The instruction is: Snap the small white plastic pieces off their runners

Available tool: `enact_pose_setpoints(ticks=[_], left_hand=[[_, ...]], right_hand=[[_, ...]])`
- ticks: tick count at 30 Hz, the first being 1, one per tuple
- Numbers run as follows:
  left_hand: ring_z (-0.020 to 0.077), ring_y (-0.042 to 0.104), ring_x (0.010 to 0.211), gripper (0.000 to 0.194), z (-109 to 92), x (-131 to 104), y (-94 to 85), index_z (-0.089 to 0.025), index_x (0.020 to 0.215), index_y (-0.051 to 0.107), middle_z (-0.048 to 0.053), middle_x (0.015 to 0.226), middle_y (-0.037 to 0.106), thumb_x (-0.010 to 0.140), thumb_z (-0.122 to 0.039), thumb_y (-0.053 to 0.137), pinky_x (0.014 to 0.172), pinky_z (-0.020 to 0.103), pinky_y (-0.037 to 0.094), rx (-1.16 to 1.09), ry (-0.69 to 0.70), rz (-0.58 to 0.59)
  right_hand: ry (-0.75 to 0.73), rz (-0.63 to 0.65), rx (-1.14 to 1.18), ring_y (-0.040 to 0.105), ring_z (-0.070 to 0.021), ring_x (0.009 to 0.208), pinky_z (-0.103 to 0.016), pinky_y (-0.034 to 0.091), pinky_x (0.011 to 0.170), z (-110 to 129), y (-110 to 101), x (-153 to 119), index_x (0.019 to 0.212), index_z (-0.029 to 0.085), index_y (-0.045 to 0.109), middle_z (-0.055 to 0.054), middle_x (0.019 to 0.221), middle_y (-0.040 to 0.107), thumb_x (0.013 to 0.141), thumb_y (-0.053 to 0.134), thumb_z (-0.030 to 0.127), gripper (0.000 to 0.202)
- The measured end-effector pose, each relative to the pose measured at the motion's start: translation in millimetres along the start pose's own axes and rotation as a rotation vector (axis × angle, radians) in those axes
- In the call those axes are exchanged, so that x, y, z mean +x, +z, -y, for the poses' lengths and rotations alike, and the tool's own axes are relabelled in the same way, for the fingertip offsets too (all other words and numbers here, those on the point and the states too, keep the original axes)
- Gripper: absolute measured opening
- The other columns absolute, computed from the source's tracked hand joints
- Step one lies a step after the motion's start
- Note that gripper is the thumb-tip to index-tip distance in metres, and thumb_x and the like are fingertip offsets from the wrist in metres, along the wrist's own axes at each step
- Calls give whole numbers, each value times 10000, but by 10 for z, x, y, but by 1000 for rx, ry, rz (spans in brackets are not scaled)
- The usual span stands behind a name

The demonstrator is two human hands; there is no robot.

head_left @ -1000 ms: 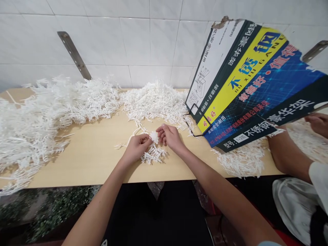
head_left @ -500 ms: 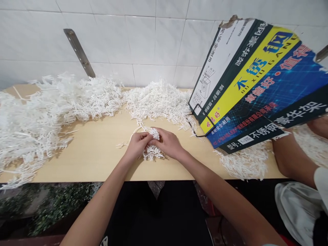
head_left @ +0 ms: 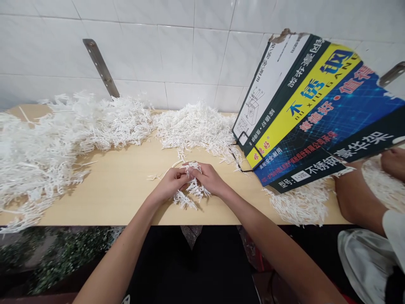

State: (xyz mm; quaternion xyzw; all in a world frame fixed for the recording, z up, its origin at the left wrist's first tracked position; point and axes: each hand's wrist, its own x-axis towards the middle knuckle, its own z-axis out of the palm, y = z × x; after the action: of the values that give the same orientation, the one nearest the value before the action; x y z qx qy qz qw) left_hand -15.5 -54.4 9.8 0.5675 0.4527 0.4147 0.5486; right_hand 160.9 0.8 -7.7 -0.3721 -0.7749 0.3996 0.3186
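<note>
Over smooth tabletop | left hand, right hand | pinching spiky white sprig

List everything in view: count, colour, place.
Held sprigs: uncounted, white, between the hands
Sprig piles: several, white, along the table
Table: one, tan, under the piles
Printed cardboard: one, multicoloured, standing right
Wire frame: one, black, cardboard's lower left
Brackets: two, grey, wall left and right
Wall: one, white, behind table
Foliage: uncounted, green, lower left
Cloth: one, white, lower right
Co-worker's arm: one at least, white-sleeved, right
Left hand: one, bare, holding sprigs
Right hand: one, bare, holding sprigs
</note>
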Motion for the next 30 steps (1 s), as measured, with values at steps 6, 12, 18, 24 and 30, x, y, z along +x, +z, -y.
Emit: enact_pose_setpoints(ticks=[6, 12, 18, 24, 30], left_hand=[[98, 317, 524, 469, 27, 5, 26, -189, 604, 450, -35, 536, 377, 893, -484, 672, 528, 264, 224, 112, 22, 31], [100, 277, 563, 431, 78, 18, 83, -177, 599, 468, -32, 573, 323, 904, -440, 623, 543, 268, 181, 203, 70, -53], [93, 246, 549, 426, 79, 101, 129, -171, 570, 502, -30, 560, 299, 867, -424, 672, 548, 275, 156, 130, 86, -49], [87, 290, 511, 388, 44, 8, 92, -174, 543, 498, -32, 529, 351, 792, -384, 709, 518, 261, 193, 2, 24, -11], [83, 314, 485, 387, 82, -1, 83, -189, 558, 439, -39, 526, 360, 804, -378, 670, 499, 254, 215, -16, 4, -99]], right_hand=[[26, -33, 11, 749, -248, 949, -301, 532, 815, 84, 4, -27, 1107, 209, 807, -61, 914, 803, 1055, 390, 635, 598], [112, -218, 4, 768, -248, 872, -311, 531, 824, 43, 29, -22, 911, 181, 841, -89, 842, 808, 1065, 390, 563, 610], [230, -322, 108, 722, -228, 666, -301, 531, 667, -8, 64, 4, 818, 153, 823, -79, 622, 725, 1004, 421, 670, 681], [339, -398, 399, 645, -175, 521, -267, 502, 508, -102, -48, 122, 801, 139, 735, -98, 632, 714, 992, 354, 691, 698], [246, -315, 251, 580, -106, 499, -228, 463, 501, -195, -118, 197, 928, 144, 724, -68, 793, 731, 998, 454, 567, 506]])
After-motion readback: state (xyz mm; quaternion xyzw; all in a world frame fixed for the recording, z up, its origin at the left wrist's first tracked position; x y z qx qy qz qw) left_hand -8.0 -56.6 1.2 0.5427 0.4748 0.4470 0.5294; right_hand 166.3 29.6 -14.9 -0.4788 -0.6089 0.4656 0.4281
